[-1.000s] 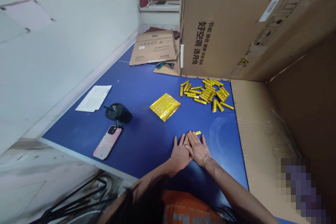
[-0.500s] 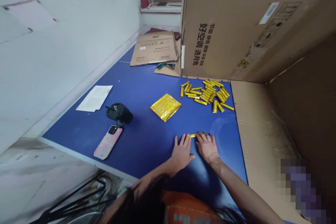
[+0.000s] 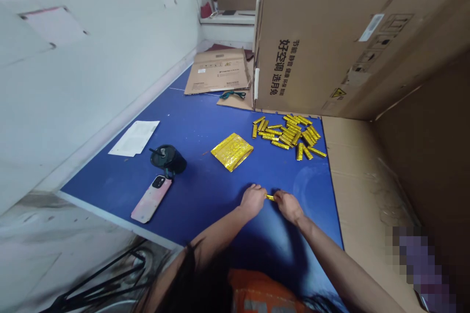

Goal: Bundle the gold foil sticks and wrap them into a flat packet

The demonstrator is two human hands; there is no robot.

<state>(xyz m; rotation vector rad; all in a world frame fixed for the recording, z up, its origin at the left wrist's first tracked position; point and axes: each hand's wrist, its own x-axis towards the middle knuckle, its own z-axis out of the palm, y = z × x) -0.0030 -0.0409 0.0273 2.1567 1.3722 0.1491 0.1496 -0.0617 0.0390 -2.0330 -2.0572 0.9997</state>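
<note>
Between my two hands is a narrow strip of folded gold foil paper [image 3: 270,197], its middle showing and its ends hidden under the fingers. My left hand [image 3: 253,200] is closed on the strip's left end, and my right hand [image 3: 289,206] pinches the right end. Beyond them lies a flat stack of gold foil paper sheets [image 3: 232,152] on the blue table [image 3: 205,190]. Farther off to the right is a loose pile of several folded gold strips [image 3: 291,130].
A dark lidded cup [image 3: 168,158] stands at the left, beside a pink phone [image 3: 152,199] and a white paper [image 3: 134,138]. A large cardboard box [image 3: 312,49] walls off the back right. Flat cardboard [image 3: 219,71] and a dark green cord [image 3: 232,94] lie at the back.
My hands were lying flat with fingers stretched over the strip; now the fingers have curled and grip its two ends. The strip has shifted slightly toward me and tilted.
</note>
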